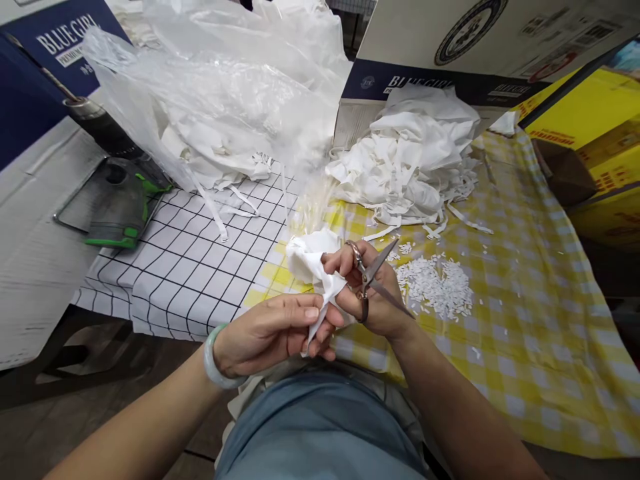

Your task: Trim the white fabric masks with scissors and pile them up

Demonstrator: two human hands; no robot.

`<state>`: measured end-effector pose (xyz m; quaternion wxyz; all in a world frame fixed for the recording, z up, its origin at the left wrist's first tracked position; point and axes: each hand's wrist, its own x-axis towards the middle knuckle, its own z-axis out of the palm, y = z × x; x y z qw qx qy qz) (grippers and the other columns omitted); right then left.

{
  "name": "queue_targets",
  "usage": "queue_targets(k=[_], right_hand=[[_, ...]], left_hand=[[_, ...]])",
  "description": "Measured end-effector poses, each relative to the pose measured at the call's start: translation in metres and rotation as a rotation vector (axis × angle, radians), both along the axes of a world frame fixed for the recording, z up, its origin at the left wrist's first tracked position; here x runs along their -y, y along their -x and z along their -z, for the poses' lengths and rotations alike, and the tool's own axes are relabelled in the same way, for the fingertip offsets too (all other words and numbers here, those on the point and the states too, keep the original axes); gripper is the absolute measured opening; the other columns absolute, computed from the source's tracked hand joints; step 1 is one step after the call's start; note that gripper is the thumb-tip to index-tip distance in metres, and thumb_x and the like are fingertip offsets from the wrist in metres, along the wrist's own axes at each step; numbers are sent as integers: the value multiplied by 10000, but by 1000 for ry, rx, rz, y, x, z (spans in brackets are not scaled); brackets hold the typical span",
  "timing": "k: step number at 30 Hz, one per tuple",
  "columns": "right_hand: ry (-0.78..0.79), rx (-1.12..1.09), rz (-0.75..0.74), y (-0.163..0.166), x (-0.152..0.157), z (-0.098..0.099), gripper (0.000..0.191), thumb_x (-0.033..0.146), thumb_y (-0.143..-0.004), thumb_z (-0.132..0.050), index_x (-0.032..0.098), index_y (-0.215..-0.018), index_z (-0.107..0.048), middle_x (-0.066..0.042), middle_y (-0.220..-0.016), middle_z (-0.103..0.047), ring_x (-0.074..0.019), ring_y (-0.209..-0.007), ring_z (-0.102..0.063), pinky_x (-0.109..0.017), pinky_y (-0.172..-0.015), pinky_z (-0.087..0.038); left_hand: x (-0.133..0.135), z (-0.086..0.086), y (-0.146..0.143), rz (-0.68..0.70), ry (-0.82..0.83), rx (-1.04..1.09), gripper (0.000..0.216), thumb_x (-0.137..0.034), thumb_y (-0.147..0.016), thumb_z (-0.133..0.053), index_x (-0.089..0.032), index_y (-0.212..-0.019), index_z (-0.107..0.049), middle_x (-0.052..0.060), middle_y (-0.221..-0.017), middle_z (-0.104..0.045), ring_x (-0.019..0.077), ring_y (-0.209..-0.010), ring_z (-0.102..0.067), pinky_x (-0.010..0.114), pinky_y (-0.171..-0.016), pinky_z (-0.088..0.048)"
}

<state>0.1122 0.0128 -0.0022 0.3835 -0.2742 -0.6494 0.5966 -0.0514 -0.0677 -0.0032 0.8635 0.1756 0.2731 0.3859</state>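
A small white fabric piece (pixel 311 257) hangs between my two hands over the near edge of the table. My left hand (pixel 280 330) pinches its lower end between thumb and fingers. Looped on the fingers of my right hand (pixel 373 293) is a pair of scissors (pixel 374 280), blades parted and pointing right, away from the fabric. My right fingertips also touch the fabric's upper edge. Just right of that hand lies a heap of tiny white clippings (pixel 437 285). Behind it rises a pile of white fabric pieces with straps (pixel 405 160).
More white fabric under clear plastic bags (pixel 240 87) fills the back left. A cordless drill (pixel 117 200) lies at the left by a cardboard box (pixel 40 220). Another box (pixel 480 47) stands behind the pile. Yellow boxes (pixel 595 127) flank the checked yellow cloth (pixel 540 320).
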Motion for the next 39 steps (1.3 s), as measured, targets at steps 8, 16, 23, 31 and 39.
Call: queue_targets(k=[8,16,23,31,39], right_hand=[[-19,-1,22,1,-7,8,237,145,-674,-600,236,-812,-430,8,-842,-593,-127,-775,-579,-257,-705,-493],[-2,-38,98,-3,-8,22,242,122,-719,-640,233,-833,-458,5,-867,-609,-142,-833,-613,-290,-797,-499],[6,-78,114,-5,-11,13,266,98,-711,-642,233,-798,-430,15,-827,-607,-134,-792,-612,-287,-773,-499],[137,-123,47,-6,-14,19,275,105,-709,-679,230,-819,-459,9,-848,-631,-159,-865,-636,-323,-828,-493],[413,-67,-8,7,13,41,390,403,-731,-764,228,-781,-419,66,-707,-463,-81,-605,-443,-222,-594,-394]], left_hand=[[0,-1,-1,-182,-193,-404,240,-395,-847,-689,-158,-873,-715,10,-727,-498,86,-617,-370,208,-545,-302],[-8,-3,-1,-162,-153,-417,274,-379,-889,-588,-128,-866,-696,-38,-583,-330,91,-550,-236,245,-524,-207],[-14,3,-5,-84,-21,-184,246,-369,-874,-613,-131,-847,-671,-46,-564,-334,81,-537,-270,221,-527,-236],[-14,4,-6,-98,-253,-534,170,-341,-873,-669,-176,-863,-707,3,-727,-549,97,-642,-425,222,-601,-339],[-20,-1,-21,-470,-722,-913,223,-227,-952,-536,-191,-848,-731,63,-1001,-519,193,-1032,-483,298,-911,-389]])
